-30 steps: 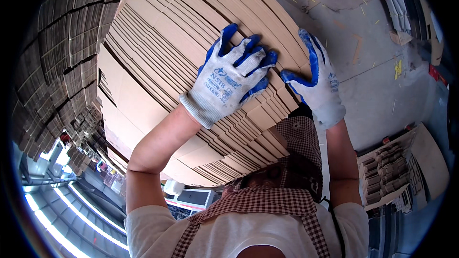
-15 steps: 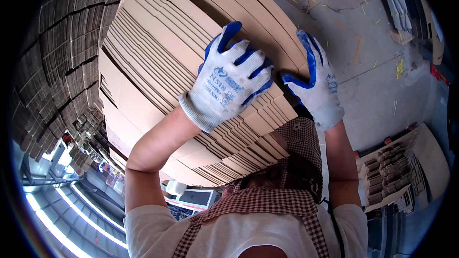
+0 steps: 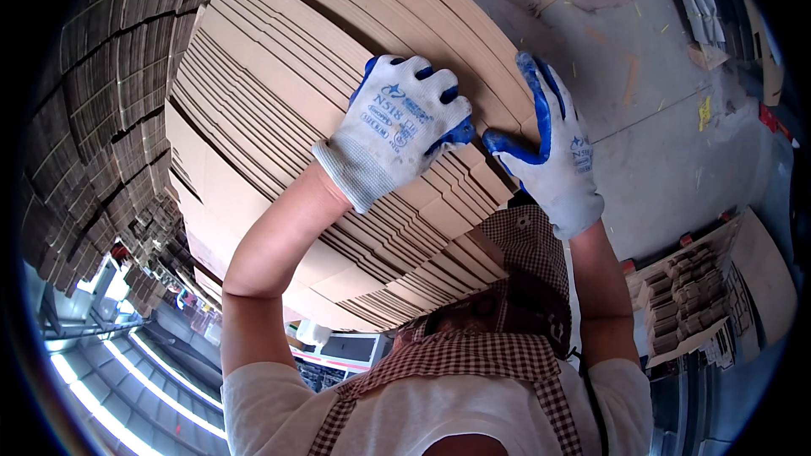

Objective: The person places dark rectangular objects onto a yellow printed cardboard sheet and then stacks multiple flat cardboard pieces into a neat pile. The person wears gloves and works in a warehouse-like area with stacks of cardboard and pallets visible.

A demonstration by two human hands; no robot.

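A big stack of flat brown cardboard sheets (image 3: 279,76) fills the space in front of me, with many layered edges showing. My left hand (image 3: 401,122), in a white glove with blue coating, lies on top of it with the fingers curled down against the sheets; the fingertips are hidden. At the stack's right edge is my right hand (image 3: 553,143), gloved alike. Its thumb points left over the near corner and its fingers stretch forward along the outer cardboard edge, apart from the thumb.
Tall piles of bundled cardboard (image 3: 110,93) stand at the left. On the right, the grey concrete floor (image 3: 625,169) carries scattered yellow strips. A low holder with stacked cardboard pieces (image 3: 688,300) sits at the lower right, and more sheets (image 3: 697,8) lean at the far right.
My left hand has drawn its spread fingers and thumb inward into a curl. It shifted slightly back to the left. The right hand has barely moved, its thumb slightly further left.
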